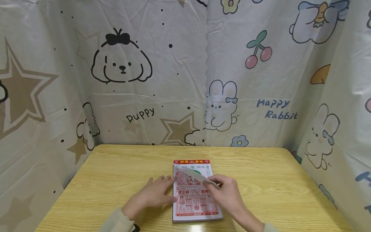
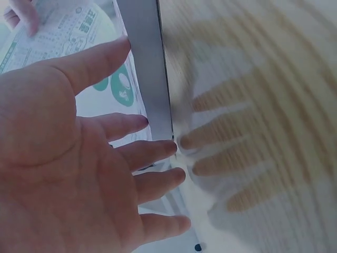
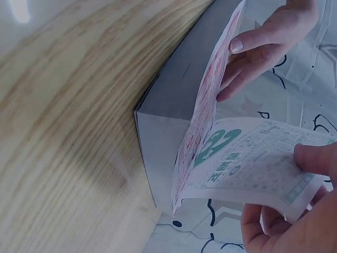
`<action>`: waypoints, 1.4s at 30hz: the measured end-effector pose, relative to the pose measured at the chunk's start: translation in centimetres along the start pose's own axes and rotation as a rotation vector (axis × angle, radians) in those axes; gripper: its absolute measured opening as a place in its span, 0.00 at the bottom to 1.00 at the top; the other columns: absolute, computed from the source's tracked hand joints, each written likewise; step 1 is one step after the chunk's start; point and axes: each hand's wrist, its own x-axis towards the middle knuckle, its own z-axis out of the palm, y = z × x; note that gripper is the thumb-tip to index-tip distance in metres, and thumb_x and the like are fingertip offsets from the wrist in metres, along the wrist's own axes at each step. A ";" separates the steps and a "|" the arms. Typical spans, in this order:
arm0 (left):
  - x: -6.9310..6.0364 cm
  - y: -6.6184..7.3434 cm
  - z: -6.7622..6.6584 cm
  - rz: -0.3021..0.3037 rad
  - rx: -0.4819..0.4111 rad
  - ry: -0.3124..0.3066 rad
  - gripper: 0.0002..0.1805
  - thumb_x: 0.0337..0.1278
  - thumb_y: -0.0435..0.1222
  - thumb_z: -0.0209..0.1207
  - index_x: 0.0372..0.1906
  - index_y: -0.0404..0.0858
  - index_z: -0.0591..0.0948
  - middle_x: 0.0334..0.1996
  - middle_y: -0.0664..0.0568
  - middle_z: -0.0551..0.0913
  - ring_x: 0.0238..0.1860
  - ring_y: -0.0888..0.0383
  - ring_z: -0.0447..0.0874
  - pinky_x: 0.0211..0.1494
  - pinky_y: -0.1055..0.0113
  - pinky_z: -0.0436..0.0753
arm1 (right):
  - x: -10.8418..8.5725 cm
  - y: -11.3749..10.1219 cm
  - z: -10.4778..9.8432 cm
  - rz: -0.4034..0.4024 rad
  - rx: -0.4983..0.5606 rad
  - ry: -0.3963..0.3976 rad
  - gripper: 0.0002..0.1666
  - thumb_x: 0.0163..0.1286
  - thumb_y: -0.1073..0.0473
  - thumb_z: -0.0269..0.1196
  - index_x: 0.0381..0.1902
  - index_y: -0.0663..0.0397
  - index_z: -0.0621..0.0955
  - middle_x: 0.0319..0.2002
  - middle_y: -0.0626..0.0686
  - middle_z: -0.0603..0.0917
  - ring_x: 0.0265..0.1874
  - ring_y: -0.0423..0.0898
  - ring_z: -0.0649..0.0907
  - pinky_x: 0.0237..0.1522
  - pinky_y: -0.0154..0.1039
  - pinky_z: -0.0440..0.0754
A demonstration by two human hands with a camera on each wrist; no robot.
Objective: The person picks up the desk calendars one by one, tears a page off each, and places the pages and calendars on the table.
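So, calendar pad [image 1: 197, 206]: flat on the desk [image 1: 124, 167], its red strip [image 1: 191, 162] at the far end.
Raised sheet [image 3: 253, 158]: green-printed, curving up off the pad.
Right hand [image 1: 227, 191]: grip closed, pinching the sheet over the pad's right side.
Left hand [image 1: 155, 193]: grip spread, empty, thumb at the pad's left edge.

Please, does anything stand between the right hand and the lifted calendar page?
Nothing visible does: the right hand pinches the lifted page. The left hand is at the left side of the tear-off calendar.
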 end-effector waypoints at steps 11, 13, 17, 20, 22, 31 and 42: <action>0.6 -0.9 -0.1 0.042 -0.046 -0.043 0.49 0.61 0.57 0.69 0.81 0.39 0.66 0.78 0.37 0.65 0.77 0.32 0.59 0.71 0.21 0.47 | 0.4 0.4 -0.3 -0.074 0.011 0.073 0.06 0.61 0.66 0.78 0.35 0.50 0.92 0.25 0.39 0.88 0.22 0.42 0.83 0.20 0.34 0.80; 0.7 -1.1 -0.1 0.050 -0.057 -0.047 0.49 0.61 0.57 0.69 0.81 0.39 0.66 0.79 0.38 0.65 0.78 0.32 0.59 0.71 0.20 0.48 | 0.5 0.3 -0.4 -0.059 0.025 0.074 0.06 0.61 0.65 0.78 0.35 0.51 0.92 0.25 0.40 0.87 0.23 0.42 0.83 0.20 0.35 0.81; 0.9 -1.3 0.0 0.054 -0.063 -0.044 0.49 0.60 0.56 0.70 0.80 0.38 0.67 0.78 0.38 0.65 0.77 0.32 0.59 0.71 0.20 0.49 | 0.6 0.2 -0.6 -0.014 0.057 0.087 0.06 0.61 0.65 0.78 0.36 0.52 0.92 0.26 0.42 0.87 0.24 0.42 0.83 0.23 0.35 0.82; 1.0 -1.3 -0.1 0.053 -0.064 -0.041 0.49 0.59 0.56 0.71 0.80 0.37 0.67 0.78 0.38 0.66 0.77 0.32 0.60 0.71 0.21 0.50 | 0.8 0.1 -0.8 0.027 0.087 0.096 0.07 0.61 0.65 0.78 0.37 0.54 0.92 0.27 0.45 0.88 0.25 0.43 0.83 0.25 0.34 0.82; 1.0 -1.3 -0.1 0.049 -0.068 -0.042 0.49 0.59 0.56 0.71 0.80 0.37 0.67 0.78 0.39 0.66 0.77 0.32 0.60 0.71 0.21 0.50 | 0.8 0.1 -0.9 0.047 0.104 0.097 0.07 0.61 0.64 0.78 0.38 0.55 0.92 0.28 0.46 0.89 0.26 0.44 0.84 0.26 0.34 0.82; 1.0 -1.2 -0.2 0.018 -0.080 -0.057 0.49 0.58 0.55 0.72 0.80 0.37 0.68 0.78 0.41 0.68 0.78 0.33 0.59 0.72 0.22 0.49 | 0.9 0.1 -1.1 0.106 0.112 0.114 0.07 0.63 0.62 0.78 0.38 0.56 0.92 0.31 0.49 0.90 0.29 0.45 0.85 0.31 0.34 0.83; 1.1 -1.1 -0.2 0.012 -0.079 -0.061 0.49 0.59 0.55 0.72 0.79 0.36 0.68 0.78 0.40 0.68 0.78 0.33 0.59 0.72 0.22 0.50 | 1.1 0.7 -1.1 0.131 0.136 0.175 0.10 0.63 0.61 0.78 0.39 0.61 0.91 0.32 0.53 0.90 0.30 0.45 0.86 0.31 0.34 0.85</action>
